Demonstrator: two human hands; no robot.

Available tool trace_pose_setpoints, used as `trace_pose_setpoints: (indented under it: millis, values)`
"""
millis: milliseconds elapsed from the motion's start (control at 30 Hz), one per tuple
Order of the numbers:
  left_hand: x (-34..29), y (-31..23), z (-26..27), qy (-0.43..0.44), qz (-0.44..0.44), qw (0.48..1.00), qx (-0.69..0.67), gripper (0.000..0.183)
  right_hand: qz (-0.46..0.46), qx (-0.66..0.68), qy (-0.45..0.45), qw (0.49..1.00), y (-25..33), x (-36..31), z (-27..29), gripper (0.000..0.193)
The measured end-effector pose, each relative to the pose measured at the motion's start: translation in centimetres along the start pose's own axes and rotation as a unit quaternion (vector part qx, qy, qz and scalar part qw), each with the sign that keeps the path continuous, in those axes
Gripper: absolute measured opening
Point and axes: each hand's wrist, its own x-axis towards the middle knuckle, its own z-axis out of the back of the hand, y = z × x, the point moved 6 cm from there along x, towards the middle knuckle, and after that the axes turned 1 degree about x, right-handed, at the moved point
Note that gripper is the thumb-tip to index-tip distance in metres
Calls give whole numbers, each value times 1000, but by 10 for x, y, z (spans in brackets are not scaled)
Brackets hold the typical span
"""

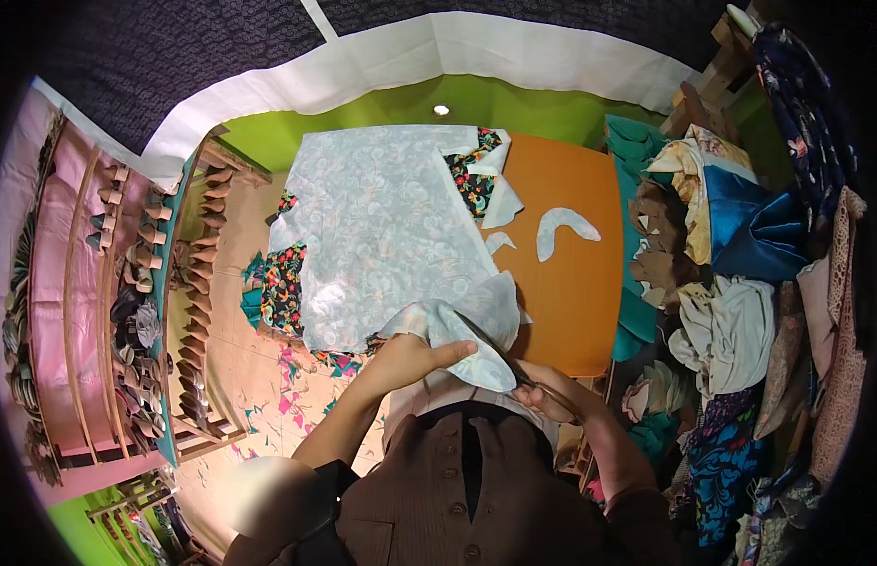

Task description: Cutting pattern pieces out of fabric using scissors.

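Observation:
A large sheet of dark floral fabric, its pale backing facing up (pixel 382 217), covers most of the orange table. My left hand (pixel 410 363) pinches a raised flap of this fabric (pixel 486 366) at the near edge, thumb lying on top. Closed around the handles of dark scissors (pixel 493 351), my right hand (pixel 547 394) is just right of the flap. The long blades point up and left along the fabric; whether they are apart I cannot tell. A curved cut piece (pixel 566 226) rests on the bare tabletop, with a smaller scrap (pixel 500 241) beside the sheet.
The orange table (pixel 575 302) shows on the right. Folded and heaped fabrics (pixel 726 330) crowd the right side, beside teal material (pixel 637 283). Shelves of shoe lasts (pixel 201 283) stand at left. Colourful scraps (pixel 302 387) litter the floor, and dark cloth (pixel 240 57) hangs at the far side.

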Motion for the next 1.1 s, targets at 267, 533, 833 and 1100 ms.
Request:
trace_pose_setpoints:
  millis: [267,533,833,1100]
  values:
    - [-3,4,-2,35,16,995,89,57,-32,61,-54,996,15,2,-7,95]
    - [-6,-2,-3,19,22,999,43,50,-27,84,-27,996,16,3,-12,94]
    - [-3,4,-5,33,-35,999,3,49,-27,75,-40,996,12,3,-12,92]
    - [0,13,-6,71,-90,987,-113,56,-14,28,-33,999,4,-1,-8,65]
